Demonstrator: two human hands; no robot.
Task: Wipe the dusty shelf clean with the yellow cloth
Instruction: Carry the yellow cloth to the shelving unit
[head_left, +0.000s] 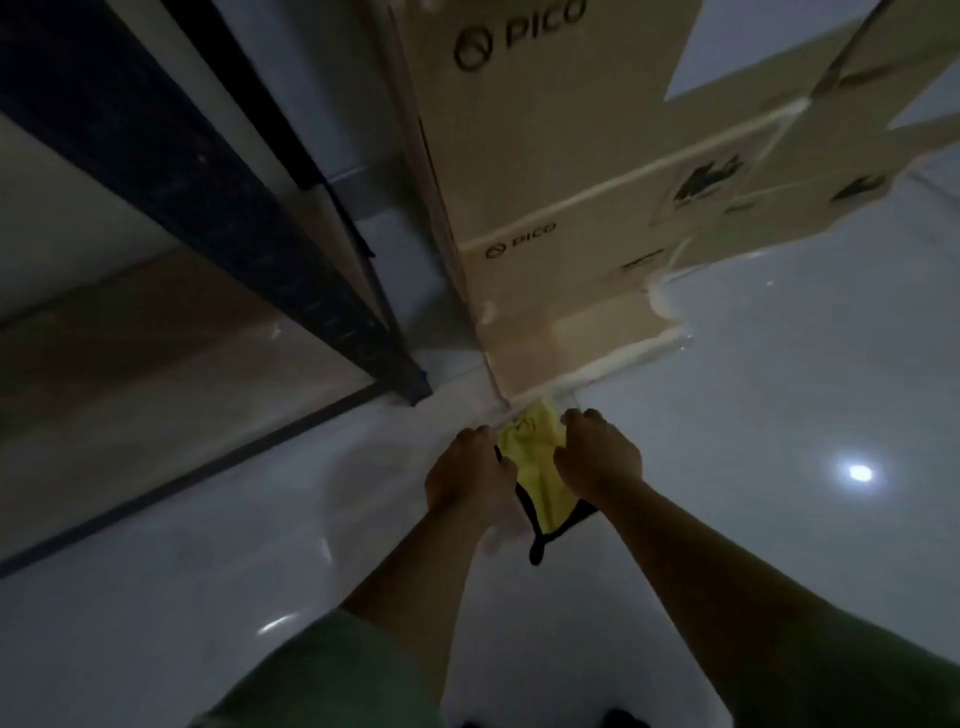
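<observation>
We are holding the bunched yellow cloth with its dark edging low over the glossy pale tiled floor, just before the foot of a stack of tan cardboard boxes. Our left hand is gripping its left side, knuckles up, and our right hand is pinching the right side, both arms reaching forward. A dark metal shelf frame is rising at left.

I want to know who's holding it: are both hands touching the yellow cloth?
Touching. Head view: left hand and right hand both pinch the cloth.
</observation>
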